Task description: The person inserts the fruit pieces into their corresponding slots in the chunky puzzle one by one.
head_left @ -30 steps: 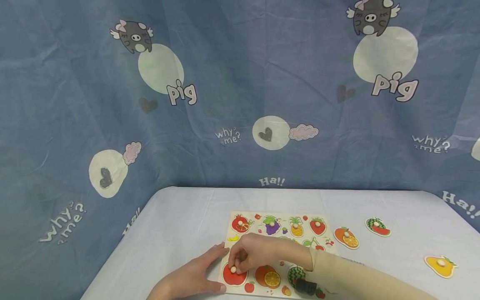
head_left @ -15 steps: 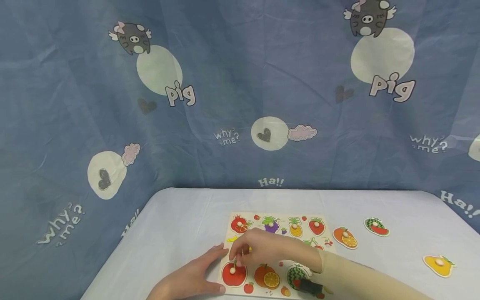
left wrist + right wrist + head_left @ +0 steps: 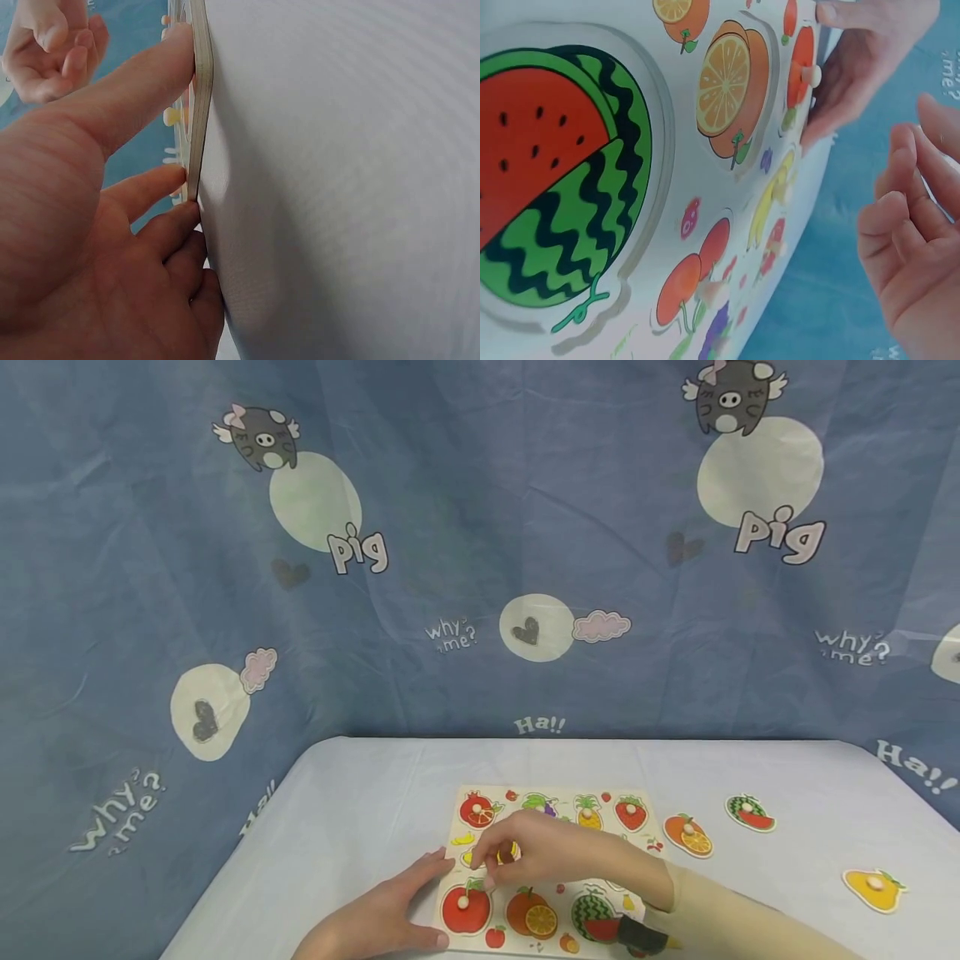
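A fruit knob puzzle board [image 3: 517,948] lies on the white table. My left hand [image 3: 382,910] rests against its left edge, thumb and fingers spread along it; the left wrist view shows the thumb on the board's rim. The red apple piece [image 3: 465,914] with its pale knob sits in the front left recess. My right hand [image 3: 536,852] hovers over the board just behind the apple, with fingers loosely bent and nothing between them, as the right wrist view confirms. No knobs stand on the orange recess [image 3: 724,86] and watermelon recess [image 3: 555,195].
Three loose pieces lie right of the board: an orange [image 3: 687,836], a watermelon [image 3: 751,813] and a yellow fruit [image 3: 875,891]. Pomegranate [image 3: 478,810] and strawberry [image 3: 632,813] pieces sit in the back row. A blue printed curtain [image 3: 420,693] hangs behind the table.
My right hand has let go of the apple's knob and moved up and slightly right, uncovering the apple piece. My left hand stays at the board's edge.
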